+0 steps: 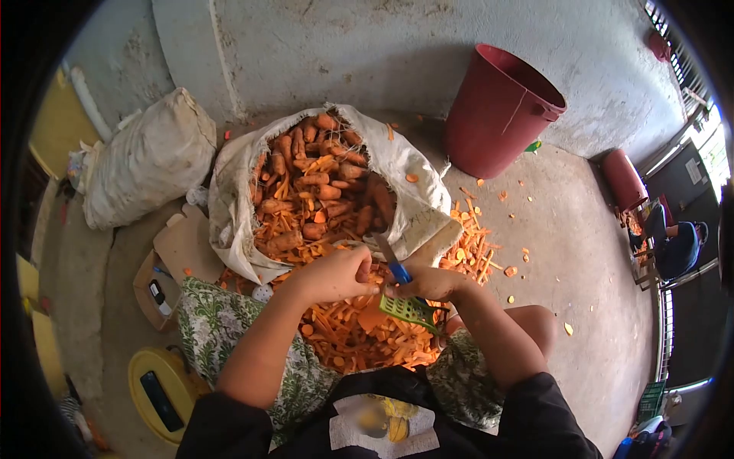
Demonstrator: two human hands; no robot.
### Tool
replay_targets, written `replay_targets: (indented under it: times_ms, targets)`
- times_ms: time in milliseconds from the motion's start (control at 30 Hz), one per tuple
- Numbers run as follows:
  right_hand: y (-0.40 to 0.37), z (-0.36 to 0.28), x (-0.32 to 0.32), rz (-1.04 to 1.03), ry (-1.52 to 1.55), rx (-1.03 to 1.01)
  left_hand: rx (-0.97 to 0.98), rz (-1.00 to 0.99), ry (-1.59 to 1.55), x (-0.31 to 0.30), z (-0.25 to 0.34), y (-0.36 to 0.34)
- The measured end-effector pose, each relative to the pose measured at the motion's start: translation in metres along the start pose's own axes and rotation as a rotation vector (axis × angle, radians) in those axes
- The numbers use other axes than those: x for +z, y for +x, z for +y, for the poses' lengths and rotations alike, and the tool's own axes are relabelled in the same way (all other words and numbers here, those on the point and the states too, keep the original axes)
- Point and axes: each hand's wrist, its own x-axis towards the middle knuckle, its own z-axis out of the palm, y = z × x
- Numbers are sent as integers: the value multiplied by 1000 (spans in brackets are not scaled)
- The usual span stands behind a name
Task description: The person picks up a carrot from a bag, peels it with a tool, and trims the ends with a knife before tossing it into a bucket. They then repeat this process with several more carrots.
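Observation:
My left hand [336,275] is closed, its fingers curled near the middle of the view; whatever it may hold is hidden. Just to its right, my right hand [428,283] is closed on a knife [397,268] with a blue handle, the blade pointing up and to the left. Below my hands is a green slotted tool [409,310], close to a flat orange piece [371,314]. Under them lies a heap of orange peelings and cut pieces [359,344]. Beyond my hands, an open white sack [229,195] holds several whole carrots [313,180] and peelings.
A tall red bin [489,115] stands by the wall. At the left are a full white sack [153,161], a cardboard box [145,291] and a yellow lid [145,375] bearing a phone [161,401]. Peelings are scattered rightward. Another person [679,249] sits far right.

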Motion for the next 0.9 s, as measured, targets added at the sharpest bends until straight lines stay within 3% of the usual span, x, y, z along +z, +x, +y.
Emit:
replay_targets:
  times_ms: [67,133,200,233,267,300,333,367,400,467,567,633,733,767,867,900]
  targets:
    - [3,7,2,-26,121,47,-40,52,60,-8,-1,-3]
    - [1,4,-10,-257,-54,205,-77,103,121,-14,-3,-5]
    - [-11,4,-51,-141,91,246,-116,241,315,-14,-8,-5]
    - [-26,-19,-85,-66,-61,257,-111,243,315,-15,-6,-4]
    - [-37,-19,-128,90,-65,162,-75,272,288,-16,-3,-5]
    - [-47,-7,-185,381,-221,123,-37,302,260,-17,0,-5]
    - [-75,-37,-221,597,-125,3,-31,303,259,-18,3,-6]
    - [-88,-45,-265,1001,-26,-151,-51,277,237,-20,6,-7]
    - [-110,-55,-305,1126,109,-324,-71,250,216,-21,8,-8]
    - [-138,-86,-319,1329,269,-463,-66,278,261,-17,3,-6]
    - [-144,-96,-296,1373,307,-524,-63,291,303,-14,-3,-2]
    - [-134,-75,-273,1170,263,-502,-62,281,302,-16,0,-1]
    - [-104,-53,-204,1054,252,-425,-156,186,316,-16,5,1]
    - [-100,-56,-178,955,304,-311,-178,159,323,-14,2,4]
    - [-78,-21,-140,922,194,-257,-222,96,348,-6,-20,18]
    - [-72,-9,-128,907,290,-236,-238,60,365,-2,-27,23]
